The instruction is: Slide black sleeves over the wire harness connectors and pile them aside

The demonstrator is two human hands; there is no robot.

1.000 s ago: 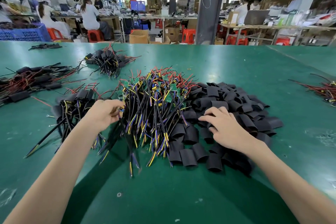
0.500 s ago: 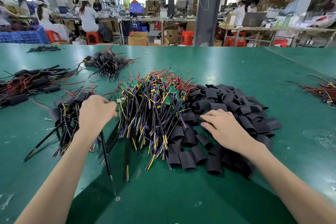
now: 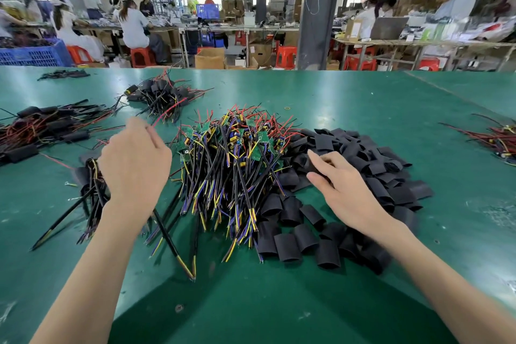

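A heap of unsleeved wire harnesses (image 3: 231, 167) with green circuit boards and coloured leads lies mid-table. To its right spreads a pile of loose black sleeves (image 3: 371, 173). My left hand (image 3: 134, 167) is raised left of the heap, closed around one wire harness (image 3: 170, 240); its black cable trails down below my wrist and a red lead sticks up past my fingers. My right hand (image 3: 343, 190) rests on the sleeve pile, with index finger and thumb pinching a black sleeve (image 3: 313, 167) at the pile's left edge.
Under my left hand lies a bundle of sleeved harnesses (image 3: 89, 190). More bundles sit at the left (image 3: 47, 126), back left (image 3: 159, 95) and far right (image 3: 497, 139) of the green table (image 3: 349, 98). People work at benches beyond the table.
My left hand has lifted up and away from the heap, drawing one harness out with it. My right hand has shifted slightly and its fingers have curled onto a sleeve.
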